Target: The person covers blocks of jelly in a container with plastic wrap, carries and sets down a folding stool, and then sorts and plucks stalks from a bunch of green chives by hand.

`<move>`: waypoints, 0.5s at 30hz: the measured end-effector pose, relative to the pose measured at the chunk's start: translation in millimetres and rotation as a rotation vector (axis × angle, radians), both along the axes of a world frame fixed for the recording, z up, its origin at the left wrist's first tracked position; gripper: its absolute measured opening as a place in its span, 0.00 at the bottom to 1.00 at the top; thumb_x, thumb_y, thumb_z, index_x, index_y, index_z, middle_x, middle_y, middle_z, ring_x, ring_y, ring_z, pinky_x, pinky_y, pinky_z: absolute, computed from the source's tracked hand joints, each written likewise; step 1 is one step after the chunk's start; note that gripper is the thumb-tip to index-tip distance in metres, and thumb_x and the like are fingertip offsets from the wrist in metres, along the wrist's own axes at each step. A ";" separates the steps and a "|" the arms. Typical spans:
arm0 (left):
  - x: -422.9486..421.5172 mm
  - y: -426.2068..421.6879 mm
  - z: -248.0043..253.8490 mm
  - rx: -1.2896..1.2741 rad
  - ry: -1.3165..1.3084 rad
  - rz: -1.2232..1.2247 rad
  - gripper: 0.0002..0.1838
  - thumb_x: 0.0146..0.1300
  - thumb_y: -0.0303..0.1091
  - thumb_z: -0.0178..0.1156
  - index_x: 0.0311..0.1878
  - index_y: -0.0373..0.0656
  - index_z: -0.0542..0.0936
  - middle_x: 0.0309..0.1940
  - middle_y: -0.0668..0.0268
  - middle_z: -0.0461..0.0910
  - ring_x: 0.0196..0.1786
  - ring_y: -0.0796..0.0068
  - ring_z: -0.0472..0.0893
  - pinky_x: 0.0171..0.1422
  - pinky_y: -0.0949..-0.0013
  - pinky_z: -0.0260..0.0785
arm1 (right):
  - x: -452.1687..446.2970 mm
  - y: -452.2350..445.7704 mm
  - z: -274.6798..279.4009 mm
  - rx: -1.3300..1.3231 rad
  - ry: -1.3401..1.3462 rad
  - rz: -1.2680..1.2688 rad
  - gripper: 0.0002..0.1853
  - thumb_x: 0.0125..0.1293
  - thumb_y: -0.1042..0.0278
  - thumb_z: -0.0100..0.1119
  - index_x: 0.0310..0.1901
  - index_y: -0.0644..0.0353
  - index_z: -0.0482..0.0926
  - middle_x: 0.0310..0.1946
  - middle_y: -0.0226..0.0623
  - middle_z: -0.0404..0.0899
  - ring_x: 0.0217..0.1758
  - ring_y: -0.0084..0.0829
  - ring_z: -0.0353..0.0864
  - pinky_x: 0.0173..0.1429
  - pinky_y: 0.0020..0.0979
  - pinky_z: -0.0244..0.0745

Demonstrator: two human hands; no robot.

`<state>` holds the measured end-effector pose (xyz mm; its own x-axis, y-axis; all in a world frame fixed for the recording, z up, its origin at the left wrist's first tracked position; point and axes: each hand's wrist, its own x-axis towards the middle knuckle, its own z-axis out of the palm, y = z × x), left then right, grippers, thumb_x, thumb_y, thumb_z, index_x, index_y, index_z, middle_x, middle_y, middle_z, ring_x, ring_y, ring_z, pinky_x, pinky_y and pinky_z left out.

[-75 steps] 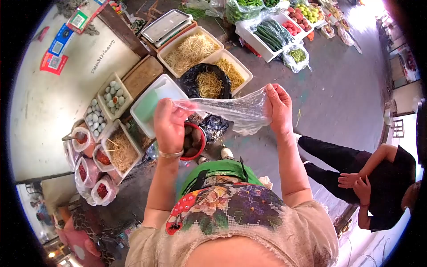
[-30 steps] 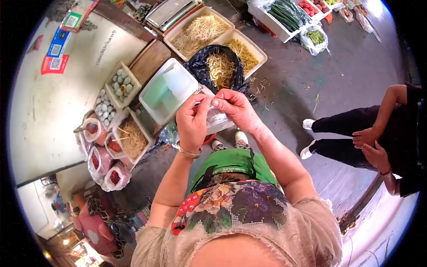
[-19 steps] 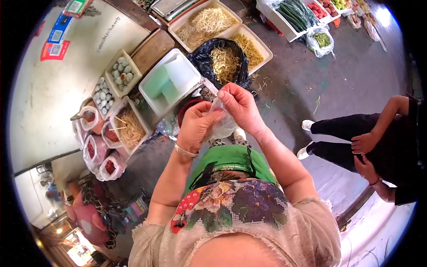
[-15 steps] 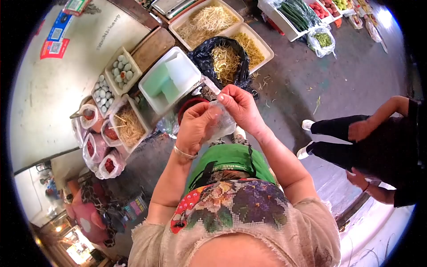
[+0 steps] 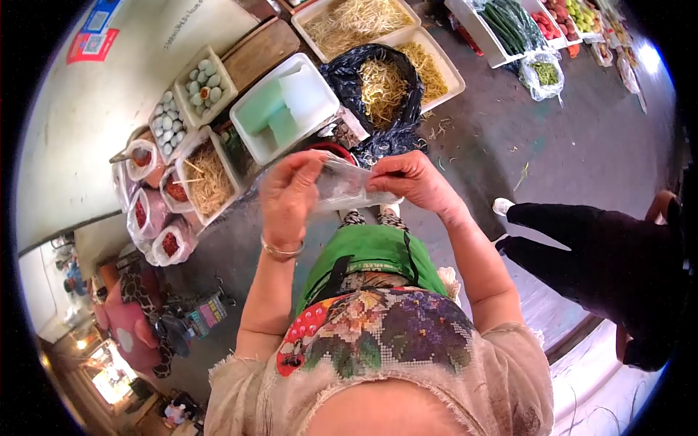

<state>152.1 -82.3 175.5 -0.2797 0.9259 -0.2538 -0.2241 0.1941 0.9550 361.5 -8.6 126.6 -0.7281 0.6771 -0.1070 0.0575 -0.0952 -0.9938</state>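
A clear plastic bag (image 5: 342, 183) is stretched between my two hands in front of my green apron (image 5: 356, 258). My right hand (image 5: 418, 183) pinches one end of it between thumb and fingers. At the opposite end, my left hand (image 5: 289, 200), with a bangle on its wrist, is closed on the bag's edge and somewhat smeared by motion. Just beyond the bag is a red basin (image 5: 333, 150), partly hidden. A black plastic bag of bean sprouts (image 5: 383, 94) stands past my right hand, and a white tub with light green blocks (image 5: 262, 149) lies past my left.
White trays of sprouts (image 5: 356, 25) are at the back. Egg boxes (image 5: 206, 81), a box of pale strips (image 5: 207, 174) and bags of red stuff (image 5: 145, 211) sit to the left. Vegetable crates (image 5: 502, 29) stand at the far right. A person in black (image 5: 596, 254) stands at the right.
My hands have moved apart, the left one leftward, the right one rightward, and the plastic bag is now spread out between them. The person at right has drawn their hands back.
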 end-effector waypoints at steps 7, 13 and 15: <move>-16.7 1.7 14.6 0.052 -0.015 0.115 0.07 0.64 0.29 0.62 0.43 0.39 0.84 0.28 0.75 0.80 0.16 0.93 0.59 0.18 0.80 0.43 | -4.8 7.9 -26.3 0.073 -0.046 0.135 0.06 0.61 0.71 0.63 0.37 0.63 0.83 0.29 0.35 0.84 0.33 0.23 0.81 0.40 0.26 0.75; -33.9 -5.8 15.1 0.180 0.043 0.153 0.07 0.64 0.30 0.63 0.44 0.43 0.84 0.37 0.69 0.84 0.16 0.91 0.63 0.17 0.82 0.49 | -17.6 16.9 -21.5 0.337 -0.066 0.163 0.04 0.57 0.75 0.64 0.34 0.62 0.80 0.40 0.34 0.80 0.46 0.30 0.78 0.52 0.29 0.71; -40.1 -8.2 17.7 0.217 0.042 0.205 0.08 0.65 0.30 0.62 0.45 0.42 0.83 0.31 0.71 0.82 0.15 0.90 0.61 0.17 0.81 0.47 | -24.5 21.3 -23.5 0.358 0.087 0.119 0.04 0.57 0.73 0.64 0.33 0.60 0.78 0.45 0.34 0.80 0.52 0.32 0.76 0.59 0.33 0.67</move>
<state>112.0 -90.5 193.3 -0.4721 0.8806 -0.0404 -0.1970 -0.0607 0.9785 337.0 12.7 103.0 -0.7996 0.5709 0.1865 -0.0384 0.2613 -0.9645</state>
